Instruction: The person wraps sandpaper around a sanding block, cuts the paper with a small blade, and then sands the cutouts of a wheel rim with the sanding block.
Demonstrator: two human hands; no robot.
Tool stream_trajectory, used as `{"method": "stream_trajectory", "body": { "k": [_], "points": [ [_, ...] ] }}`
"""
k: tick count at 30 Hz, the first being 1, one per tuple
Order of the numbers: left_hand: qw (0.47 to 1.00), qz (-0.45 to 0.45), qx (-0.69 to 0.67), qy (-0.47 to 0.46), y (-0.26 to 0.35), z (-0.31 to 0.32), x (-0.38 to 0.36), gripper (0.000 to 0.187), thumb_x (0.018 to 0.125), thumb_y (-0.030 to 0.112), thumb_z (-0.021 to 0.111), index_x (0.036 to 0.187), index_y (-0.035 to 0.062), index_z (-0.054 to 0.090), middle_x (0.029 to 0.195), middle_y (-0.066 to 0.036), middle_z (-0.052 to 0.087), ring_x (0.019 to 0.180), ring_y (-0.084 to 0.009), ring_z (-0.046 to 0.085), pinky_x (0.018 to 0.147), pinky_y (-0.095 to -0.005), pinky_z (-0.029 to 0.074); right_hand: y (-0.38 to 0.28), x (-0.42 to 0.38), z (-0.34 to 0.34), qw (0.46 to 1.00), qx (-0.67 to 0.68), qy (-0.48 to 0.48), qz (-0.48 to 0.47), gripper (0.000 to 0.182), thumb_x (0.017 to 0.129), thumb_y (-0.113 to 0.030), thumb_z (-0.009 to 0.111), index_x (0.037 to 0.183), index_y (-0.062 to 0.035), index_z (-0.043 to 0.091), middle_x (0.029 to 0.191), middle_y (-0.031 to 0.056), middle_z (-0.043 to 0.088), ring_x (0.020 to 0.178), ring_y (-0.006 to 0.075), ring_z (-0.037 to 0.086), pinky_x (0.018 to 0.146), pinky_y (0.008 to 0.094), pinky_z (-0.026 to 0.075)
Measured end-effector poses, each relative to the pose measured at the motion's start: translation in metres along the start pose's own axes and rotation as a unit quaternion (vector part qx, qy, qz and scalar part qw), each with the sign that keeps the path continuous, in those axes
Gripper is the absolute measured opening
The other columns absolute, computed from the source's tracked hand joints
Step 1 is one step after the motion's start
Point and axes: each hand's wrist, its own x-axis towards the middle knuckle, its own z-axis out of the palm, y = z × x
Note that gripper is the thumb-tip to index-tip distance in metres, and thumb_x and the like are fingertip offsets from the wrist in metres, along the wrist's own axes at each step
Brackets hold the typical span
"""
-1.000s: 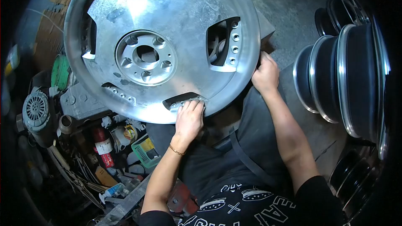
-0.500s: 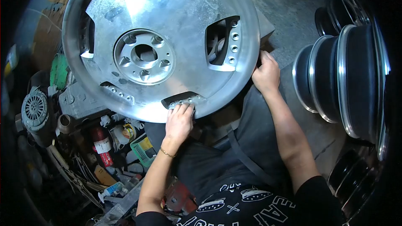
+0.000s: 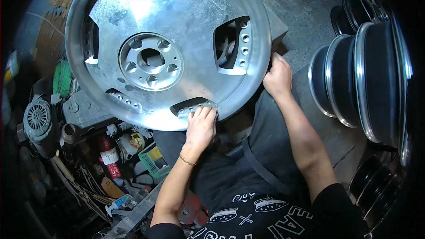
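Observation:
A large bare-metal wheel rim [image 3: 177, 62] with a round hub and several cut-out windows faces up in front of me. My left hand [image 3: 202, 125] is at the rim's near edge, its fingers bent together over the lower window; whether something small lies under the fingertips is hidden. My right hand [image 3: 278, 76] grips the outer edge of the rim on the right, with its fingers partly hidden behind it.
More wheel rims [image 3: 363, 79] stand in a row on the right. At the left are a grey motor-like tool [image 3: 37, 119], a red can [image 3: 110, 156], a green basket [image 3: 152, 161] and mixed clutter. A block edge [image 3: 275, 25] shows behind the rim.
My left hand has slid right along the near edge of the rim, past the lower window's middle. My right hand keeps its grip, and the rim has shifted slightly left in view.

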Motion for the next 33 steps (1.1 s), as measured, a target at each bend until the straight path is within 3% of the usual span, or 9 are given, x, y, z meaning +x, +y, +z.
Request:
{"method": "stream_trajectory", "body": {
  "k": [4,9,15,22,25,27,33],
  "points": [
    [0.999,-0.008,0.041,-0.03,-0.013,-0.011,-0.014,0.032,0.081,0.012,0.062,0.113,0.0057,0.062,0.103,-0.005,0.061,0.1,-0.0227,0.056,0.08,-0.0402,0.041,0.004,0.001,0.0,1.0,0.015,0.001,-0.007,0.033,0.082,-0.033,0.065,0.089,-0.0005,0.062,0.091,0.0186,0.064,0.09,0.0392,0.061,0.077,0.0482,0.048],
    [1.0,0.012,0.016,0.008,-0.002,-0.004,-0.004,0.029,0.085,0.015,0.061,0.112,0.0051,0.063,0.099,-0.005,0.06,0.097,-0.0225,0.055,0.078,-0.0398,0.04,0.0,0.0,-0.001,1.0,0.009,0.003,-0.005,0.033,0.082,-0.033,0.065,0.089,-0.0008,0.062,0.091,0.0189,0.064,0.09,0.0394,0.061,0.076,0.0482,0.048],
    [0.998,-0.02,0.054,-0.022,-0.023,-0.012,-0.025,0.033,0.08,0.014,0.063,0.112,0.0055,0.063,0.101,-0.005,0.061,0.098,-0.0218,0.056,0.08,-0.0399,0.04,0.002,0.003,-0.002,1.0,0.009,-0.001,0.002,0.032,0.083,-0.033,0.064,0.089,-0.0012,0.062,0.091,0.0177,0.065,0.091,0.038,0.061,0.077,0.0475,0.048],
    [0.999,0.004,0.038,0.004,-0.002,-0.006,-0.009,0.031,0.082,0.015,0.063,0.112,0.0064,0.063,0.101,-0.004,0.061,0.096,-0.021,0.056,0.077,-0.038,0.04,0.001,0.0,-0.001,1.0,0.01,0.002,-0.009,0.029,0.084,-0.03,0.064,0.086,-0.0013,0.063,0.092,0.0164,0.065,0.091,0.0372,0.061,0.077,0.0469,0.048],
    [0.999,-0.007,0.053,-0.007,-0.021,-0.013,-0.025,0.032,0.081,0.015,0.064,0.112,0.0062,0.063,0.104,-0.004,0.061,0.097,-0.0229,0.056,0.078,-0.0394,0.04,0.0,0.002,-0.003,1.0,0.017,0.009,-0.007,0.032,0.08,-0.027,0.066,0.098,0.0005,0.065,0.093,0.02,0.065,0.089,0.0407,0.062,0.076,0.044,0.049],
    [0.999,-0.016,0.036,-0.016,-0.024,-0.012,-0.029,0.033,0.081,0.016,0.065,0.113,0.0057,0.063,0.105,-0.005,0.062,0.098,-0.0236,0.056,0.079,-0.0403,0.041,0.001,0.002,-0.005,1.0,0.015,0.0,0.001,0.03,0.082,-0.03,0.065,0.087,-0.0013,0.063,0.092,0.0169,0.065,0.092,0.0375,0.061,0.077,0.047,0.048],
    [0.999,0.013,0.021,0.025,0.002,-0.006,-0.002,0.03,0.085,0.016,0.062,0.113,0.0062,0.063,0.104,-0.005,0.062,0.097,-0.0222,0.057,0.079,-0.039,0.041,0.003,0.0,0.0,1.0,-0.004,-0.008,0.001,0.03,0.082,-0.03,0.065,0.087,-0.0007,0.062,0.092,0.0178,0.064,0.091,0.0382,0.06,0.077,0.047,0.048]
  ]
}}
